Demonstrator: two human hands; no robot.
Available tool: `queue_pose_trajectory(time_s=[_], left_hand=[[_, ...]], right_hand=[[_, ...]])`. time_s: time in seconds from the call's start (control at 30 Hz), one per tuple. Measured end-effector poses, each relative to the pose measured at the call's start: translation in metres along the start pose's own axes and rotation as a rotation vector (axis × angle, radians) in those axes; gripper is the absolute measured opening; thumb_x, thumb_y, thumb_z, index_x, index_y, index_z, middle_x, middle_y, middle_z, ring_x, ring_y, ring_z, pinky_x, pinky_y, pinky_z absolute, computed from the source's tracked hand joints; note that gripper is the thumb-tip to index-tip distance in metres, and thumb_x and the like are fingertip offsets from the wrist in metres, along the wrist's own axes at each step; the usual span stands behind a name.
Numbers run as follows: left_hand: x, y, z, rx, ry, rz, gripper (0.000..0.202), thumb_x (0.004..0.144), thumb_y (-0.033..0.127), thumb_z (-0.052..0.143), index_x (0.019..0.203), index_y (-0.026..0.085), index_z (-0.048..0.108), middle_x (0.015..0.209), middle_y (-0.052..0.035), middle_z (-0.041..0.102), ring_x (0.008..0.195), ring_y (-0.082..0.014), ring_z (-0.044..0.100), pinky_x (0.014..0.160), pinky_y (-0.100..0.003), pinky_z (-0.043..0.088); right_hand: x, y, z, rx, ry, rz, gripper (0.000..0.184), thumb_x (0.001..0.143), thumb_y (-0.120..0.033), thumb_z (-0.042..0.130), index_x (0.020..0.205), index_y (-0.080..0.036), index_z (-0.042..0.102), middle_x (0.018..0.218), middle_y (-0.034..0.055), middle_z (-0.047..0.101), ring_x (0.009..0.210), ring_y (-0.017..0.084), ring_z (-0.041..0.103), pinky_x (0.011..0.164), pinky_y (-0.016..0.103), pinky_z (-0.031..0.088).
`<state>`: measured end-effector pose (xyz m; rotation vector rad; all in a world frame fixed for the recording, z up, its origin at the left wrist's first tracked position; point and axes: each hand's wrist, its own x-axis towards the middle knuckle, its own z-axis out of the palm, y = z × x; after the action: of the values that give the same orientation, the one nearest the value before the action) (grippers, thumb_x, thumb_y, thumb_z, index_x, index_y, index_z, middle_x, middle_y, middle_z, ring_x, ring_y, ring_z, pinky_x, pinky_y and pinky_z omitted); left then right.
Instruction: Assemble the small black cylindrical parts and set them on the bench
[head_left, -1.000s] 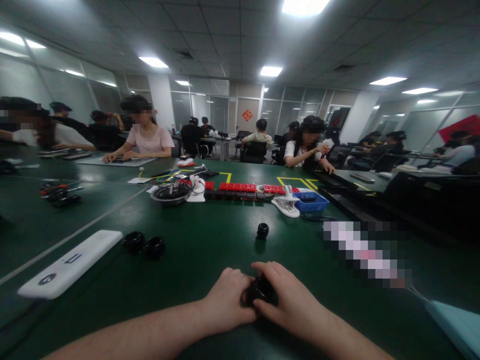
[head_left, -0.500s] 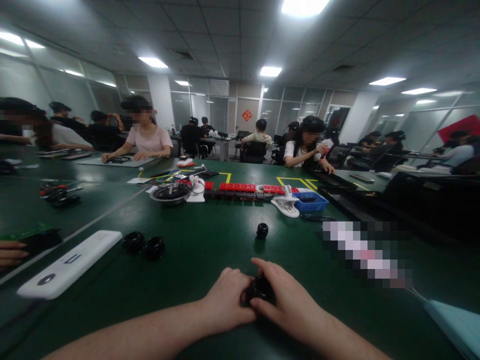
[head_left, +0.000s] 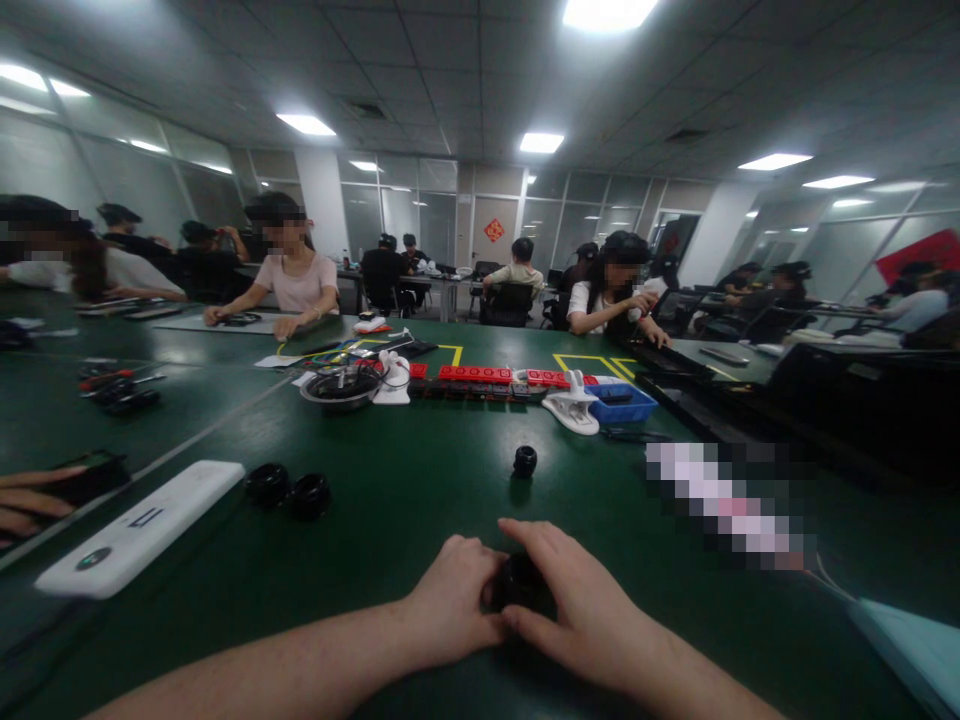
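Observation:
A glossy black round threaded-looking fitting (head_left: 521, 583) is between my two hands, just above or on the green tabletop; which of these I cannot tell. My left hand (head_left: 455, 598) grips its left side, fingers curled and thumb toward the near side. Around its right side curve the fingers and thumb of my right hand (head_left: 574, 600). A smaller black round fitting (head_left: 525, 462) stands on the table beyond my hands. To the left, a pair of black fittings, one (head_left: 267, 485) touching or close beside the other (head_left: 308, 495), rests on the table.
A white power bank-like device (head_left: 142, 530) lies at left, near a co-worker's hand (head_left: 34, 500). Farther back are a coiled-cable dish (head_left: 341, 390), white clamps (head_left: 574, 408), red strips (head_left: 476, 374) and a blue bin (head_left: 621, 403). A light-blue object (head_left: 911, 640) sits at lower right.
My right hand has turned slightly around the fitting, and its opening shows less. My left hand stays put. At far left, the co-worker's hand has shifted over the dark object.

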<state>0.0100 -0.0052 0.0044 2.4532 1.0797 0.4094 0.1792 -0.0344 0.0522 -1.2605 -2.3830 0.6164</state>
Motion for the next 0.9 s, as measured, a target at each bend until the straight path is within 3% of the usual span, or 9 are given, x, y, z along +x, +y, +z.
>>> queue_pose_trajectory(time_s=[0.17, 0.37, 0.53, 0.7, 0.8, 0.9], left_hand=[[0.0007, -0.0019, 0.0022, 0.013, 0.021, -0.003, 0.023, 0.064, 0.031, 0.064, 0.062, 0.017, 0.046, 0.061, 0.005, 0.052, 0.063, -0.0154, 0.049, 0.06, -0.026, 0.029], [0.0006, -0.0004, 0.0004, -0.017, 0.027, 0.001, 0.015, 0.064, 0.027, 0.063, 0.068, 0.018, 0.051, 0.065, 0.0046, 0.055, 0.063, -0.0156, 0.05, 0.061, -0.026, 0.03], [0.0002, -0.001, 0.0007, -0.014, 0.016, 0.0, 0.024, 0.067, 0.038, 0.065, 0.073, 0.018, 0.054, 0.071, 0.0027, 0.057, 0.069, -0.0177, 0.052, 0.065, -0.027, 0.033], [0.0005, -0.003, 0.002, 0.015, 0.007, 0.02, 0.033, 0.071, 0.049, 0.062, 0.072, 0.018, 0.053, 0.068, 0.0018, 0.057, 0.067, -0.0186, 0.052, 0.064, -0.029, 0.033], [-0.0001, -0.0016, 0.001, 0.034, -0.009, -0.013, 0.028, 0.067, 0.042, 0.066, 0.069, 0.017, 0.052, 0.068, 0.0017, 0.057, 0.067, -0.0193, 0.052, 0.064, -0.029, 0.033], [-0.0011, 0.0006, -0.0005, -0.029, 0.015, -0.034, 0.033, 0.063, 0.036, 0.07, 0.085, 0.018, 0.054, 0.079, 0.0011, 0.059, 0.074, -0.0202, 0.053, 0.068, -0.03, 0.035]], right_hand=[[0.0022, 0.0041, 0.0029, -0.039, 0.014, 0.084, 0.062, 0.068, -0.025, 0.065, 0.125, -0.013, 0.042, 0.114, 0.0127, 0.054, 0.104, 0.026, 0.05, 0.09, 0.04, 0.04], [0.0016, 0.0007, 0.0008, -0.024, 0.005, -0.064, 0.049, 0.067, -0.012, 0.057, 0.116, -0.012, 0.049, 0.108, 0.0097, 0.057, 0.098, 0.021, 0.051, 0.087, 0.033, 0.042], [0.0008, -0.0029, -0.0023, -0.037, -0.008, -0.104, 0.057, 0.065, -0.014, 0.058, 0.121, -0.013, 0.045, 0.119, 0.0103, 0.052, 0.107, 0.023, 0.047, 0.096, 0.038, 0.036], [0.0014, -0.0022, -0.0044, -0.061, 0.01, 0.012, 0.068, 0.067, -0.033, 0.067, 0.126, -0.013, 0.042, 0.122, 0.0131, 0.05, 0.11, 0.027, 0.045, 0.095, 0.042, 0.036], [0.0026, -0.0004, -0.0011, -0.074, -0.011, 0.084, 0.063, 0.066, -0.03, 0.068, 0.123, -0.014, 0.045, 0.113, 0.0124, 0.055, 0.102, 0.028, 0.051, 0.089, 0.041, 0.041], [0.0033, 0.0022, 0.0051, -0.077, 0.001, 0.071, 0.049, 0.067, -0.022, 0.066, 0.114, -0.017, 0.052, 0.103, 0.0094, 0.058, 0.094, 0.025, 0.054, 0.084, 0.039, 0.044]])
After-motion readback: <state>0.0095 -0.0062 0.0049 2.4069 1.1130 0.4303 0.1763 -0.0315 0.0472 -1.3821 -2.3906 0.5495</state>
